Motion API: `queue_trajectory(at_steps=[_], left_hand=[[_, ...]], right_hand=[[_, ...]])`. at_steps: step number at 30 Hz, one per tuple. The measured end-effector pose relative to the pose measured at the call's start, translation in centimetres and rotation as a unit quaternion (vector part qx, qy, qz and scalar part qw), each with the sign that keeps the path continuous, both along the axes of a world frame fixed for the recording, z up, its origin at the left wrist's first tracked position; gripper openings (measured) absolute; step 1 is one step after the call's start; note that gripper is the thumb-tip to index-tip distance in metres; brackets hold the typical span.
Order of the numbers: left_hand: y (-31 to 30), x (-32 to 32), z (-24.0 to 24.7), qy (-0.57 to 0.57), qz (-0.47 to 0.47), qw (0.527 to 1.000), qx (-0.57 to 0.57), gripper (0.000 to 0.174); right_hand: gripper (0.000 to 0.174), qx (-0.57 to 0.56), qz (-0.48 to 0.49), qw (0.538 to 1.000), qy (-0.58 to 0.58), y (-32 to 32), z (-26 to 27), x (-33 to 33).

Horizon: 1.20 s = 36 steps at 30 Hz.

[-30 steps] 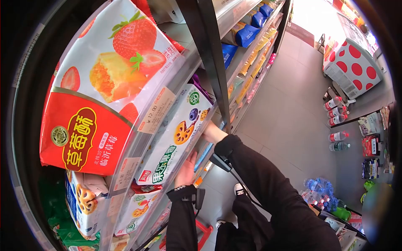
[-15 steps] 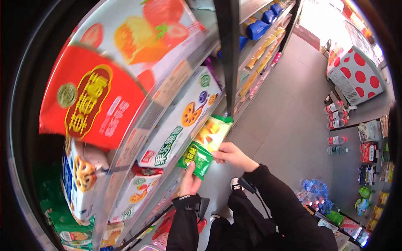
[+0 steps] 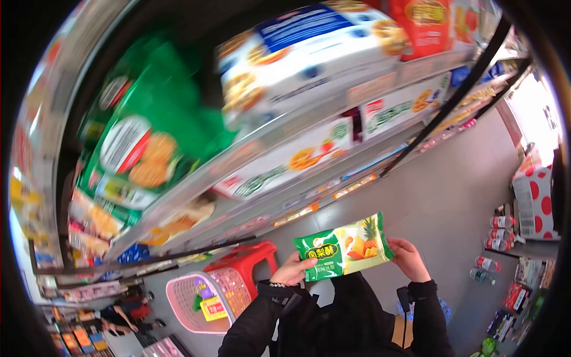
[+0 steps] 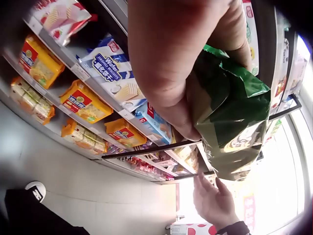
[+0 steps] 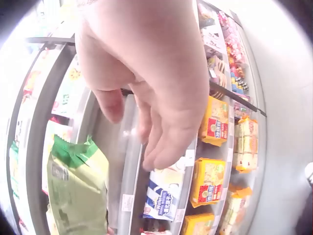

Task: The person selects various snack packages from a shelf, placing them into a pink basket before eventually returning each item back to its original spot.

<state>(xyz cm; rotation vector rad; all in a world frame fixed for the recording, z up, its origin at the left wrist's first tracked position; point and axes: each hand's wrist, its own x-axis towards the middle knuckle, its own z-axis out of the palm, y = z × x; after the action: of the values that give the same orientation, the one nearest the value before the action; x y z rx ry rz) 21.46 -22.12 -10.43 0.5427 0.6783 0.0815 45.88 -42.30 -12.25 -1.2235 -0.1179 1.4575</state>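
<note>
A green and pale-yellow bag of pineapple cakes (image 3: 351,249) is held in front of the body, its printed face up in the head view. My left hand (image 3: 290,271) grips its left end, thumb on the face. In the left wrist view the left hand (image 4: 168,54) pinches the crinkled green bag (image 4: 232,110). By the bag's right end is my right hand (image 3: 408,260). The right wrist view shows this hand (image 5: 151,73) with loosely bent fingers and a gap between them and the bag (image 5: 78,191).
A pink basket (image 3: 176,300) with a few packages inside is at lower left, next to a red stool (image 3: 242,257). Shelves (image 3: 262,140) of boxed and bagged snacks run along the upper side. Drink bottles (image 3: 498,233) stand at right. Another person (image 3: 119,315) is at lower left.
The bag came from the lower shelf, held by both hands, and is now in front of the body in the left hand. The right hand has let go. The view has swung left.
</note>
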Motion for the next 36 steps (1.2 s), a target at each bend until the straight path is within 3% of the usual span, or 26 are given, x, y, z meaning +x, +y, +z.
queue_trajectory(at_steps=[1, 2, 5, 7, 8, 11, 12, 15, 16, 17, 19, 23, 25, 27, 29, 30, 32, 33, 35, 36], left_hand=[[-0.2, -1.7, 0.0, -0.001, -0.01, 1.0, -0.003, 0.047], [-0.2, -2.8, 0.7, -0.036, -0.014, 0.999, -0.016, 0.047], [-1.2, -8.4, 0.3, -0.044, 0.012, 0.998, -0.042, 0.047], [-1.0, -11.6, 3.4, 0.024, -0.017, 0.999, -0.015, 0.048], [-2.0, -14.2, 0.5, -0.069, 0.024, 0.997, -0.041, 0.049], [-3.0, -20.8, 1.1, -0.09, 0.086, 0.991, -0.047, 0.049], [-2.7, -23.0, 3.6, -0.023, 0.083, 0.996, -0.033, 0.05], [-4.0, -31.0, 3.1, 0.041, 0.156, 0.987, -0.018, 0.051], [-5.1, -33.4, 1.4, -0.036, 0.232, 0.972, -0.029, 0.051], [-5.9, -36.2, 0.0, -0.037, 0.24, 0.97, -0.03, 0.051], [-6.7, -41.4, -1.0, -0.011, 0.306, 0.952, 0.004, 0.052], [-7.5, -48.0, -0.5, -0.023, 0.394, 0.919, 0.005, 0.055], [-7.7, -50.5, -0.9, 0.03, 0.458, 0.888, -0.002, 0.054], [-7.4, -52.1, -1.5, 0.062, 0.488, 0.871, -0.013, 0.049], [-6.7, -53.9, -1.8, 0.079, 0.52, 0.85, -0.011, 0.045], [-6.1, -54.6, -2.7, 0.063, 0.538, 0.841, -0.001, 0.041], [-4.6, -55.4, -3.9, 0.084, 0.57, 0.817, -0.008, 0.039], [-3.8, -55.8, -4.6, 0.105, 0.604, 0.79, -0.01, 0.036], [-2.5, -57.0, -6.9, 0.113, 0.624, 0.773, -0.008, 0.035], [-1.9, -57.8, -8.0, 0.111, 0.632, 0.766, -0.031, 0.033]], right_hand=[[0.032, 0.015, -0.074, 0.994, 0.084, 0.1, 0.7, -0.9], [0.032, 0.018, -0.064, 0.994, 0.084, 0.3, 1.6, -1.9], [0.034, 0.052, 0.008, 0.995, 0.089, 2.0, 4.2, -6.7], [0.037, 0.057, 0.091, 0.994, 0.001, 2.9, 5.3, -10.1], [0.037, 0.059, 0.096, 0.993, -0.015, 3.3, 5.7, -12.2], [0.037, 0.052, 0.151, 0.985, -0.066, 4.9, 6.0, -18.2], [0.038, 0.05, 0.152, 0.986, -0.047, 5.7, 6.5, -20.5], [0.038, 0.046, 0.215, 0.974, -0.058, 8.1, 6.4, -26.8], [0.037, 0.028, 0.25, 0.964, -0.083, 9.2, 6.6, -28.8], [0.037, 0.027, 0.258, 0.962, -0.084, 10.6, 7.0, -30.9], [0.035, 0.06, 0.359, 0.925, -0.114, 13.5, 7.8, -35.2], [0.034, 0.121, 0.441, 0.873, -0.171, 19.1, 6.0, -43.2], [0.031, 0.187, 0.388, 0.885, -0.176, 21.7, 4.4, -47.6], [0.028, 0.192, 0.372, 0.863, -0.282, 24.1, 4.7, -51.3], [0.024, 0.267, 0.333, 0.815, -0.392, 26.1, 3.3, -54.7], [0.024, 0.263, 0.332, 0.815, -0.395, 26.6, 3.0, -56.2], [0.021, 0.276, 0.341, 0.739, -0.512, 27.4, 2.2, -58.6], [0.021, 0.329, 0.316, 0.731, -0.507, 27.4, 0.6, -59.7], [0.022, 0.277, 0.43, 0.729, -0.455, 26.6, 0.8, -60.6], [0.02, 0.286, 0.437, 0.73, -0.44, 25.9, 0.7, -60.9]])
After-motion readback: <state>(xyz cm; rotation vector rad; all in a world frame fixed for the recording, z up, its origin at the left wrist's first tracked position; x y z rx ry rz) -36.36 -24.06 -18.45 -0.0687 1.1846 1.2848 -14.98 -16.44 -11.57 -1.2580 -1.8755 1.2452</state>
